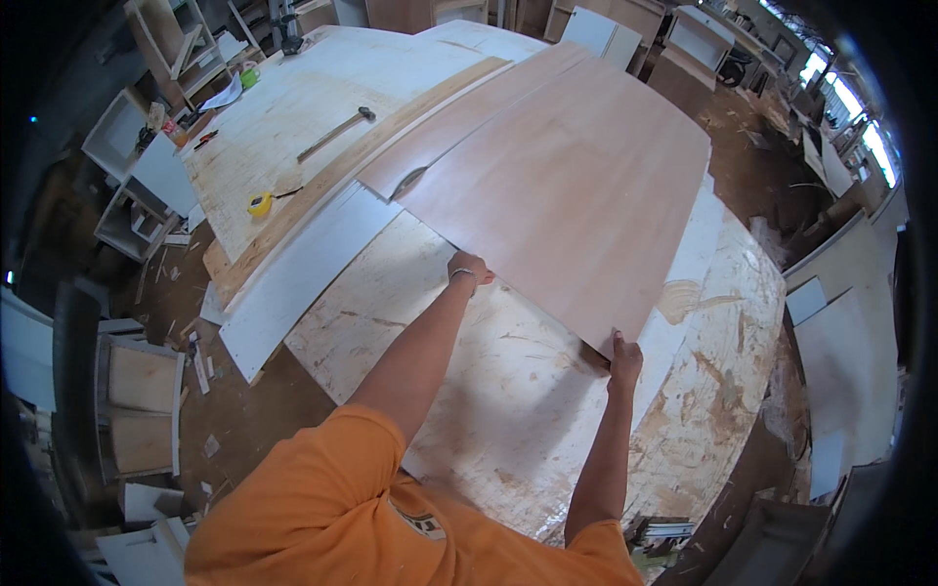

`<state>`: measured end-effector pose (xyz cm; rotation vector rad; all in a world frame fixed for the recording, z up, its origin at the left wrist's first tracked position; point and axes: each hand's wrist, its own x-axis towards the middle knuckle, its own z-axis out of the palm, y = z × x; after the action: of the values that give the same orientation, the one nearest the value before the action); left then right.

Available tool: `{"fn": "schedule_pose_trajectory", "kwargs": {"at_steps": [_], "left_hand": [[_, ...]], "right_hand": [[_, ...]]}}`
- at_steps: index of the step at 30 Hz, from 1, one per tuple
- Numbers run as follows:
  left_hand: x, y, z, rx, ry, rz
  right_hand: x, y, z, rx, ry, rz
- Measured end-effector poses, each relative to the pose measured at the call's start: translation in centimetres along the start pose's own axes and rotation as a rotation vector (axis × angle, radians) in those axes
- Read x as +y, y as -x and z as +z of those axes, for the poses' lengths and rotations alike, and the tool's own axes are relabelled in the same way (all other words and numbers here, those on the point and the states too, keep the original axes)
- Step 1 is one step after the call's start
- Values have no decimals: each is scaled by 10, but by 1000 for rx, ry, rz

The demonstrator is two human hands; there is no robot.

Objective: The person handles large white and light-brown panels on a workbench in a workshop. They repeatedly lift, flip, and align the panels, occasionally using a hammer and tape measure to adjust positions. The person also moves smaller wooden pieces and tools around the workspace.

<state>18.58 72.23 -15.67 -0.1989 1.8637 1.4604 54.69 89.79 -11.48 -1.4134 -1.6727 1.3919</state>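
The left grip (pixel 471 269) and right grip (pixel 625 359) pinch one panel (pixel 576 186) by its near edge. Flat, smooth, pinkish brown, it stretches away from both over a scuffed, stained counter (pixel 479 391). Left of the left grip: one wooden-handled hammer (pixel 334 135), one rounded yellow tape measure (pixel 259 205), one long white board (pixel 311 273).

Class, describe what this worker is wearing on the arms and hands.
Both the left hand and right hand are without gloves. A thin, pale band circles the left wrist; none shows on the right. The orange shirt has short sleeves, leaving the forearms uncovered.
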Motion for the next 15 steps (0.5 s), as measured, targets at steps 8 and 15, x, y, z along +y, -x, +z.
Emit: {"fn": "schedule_pose_trajectory", "kwargs": {"at_steps": [8,15], "left_hand": [[-87,45,-3,-114,-611,385],[-96,282,-126,-1406,-915,365]], "right_hand": [[-15,37,-58,-147,-52,43],[61,169,-194,108,234,274]]}}
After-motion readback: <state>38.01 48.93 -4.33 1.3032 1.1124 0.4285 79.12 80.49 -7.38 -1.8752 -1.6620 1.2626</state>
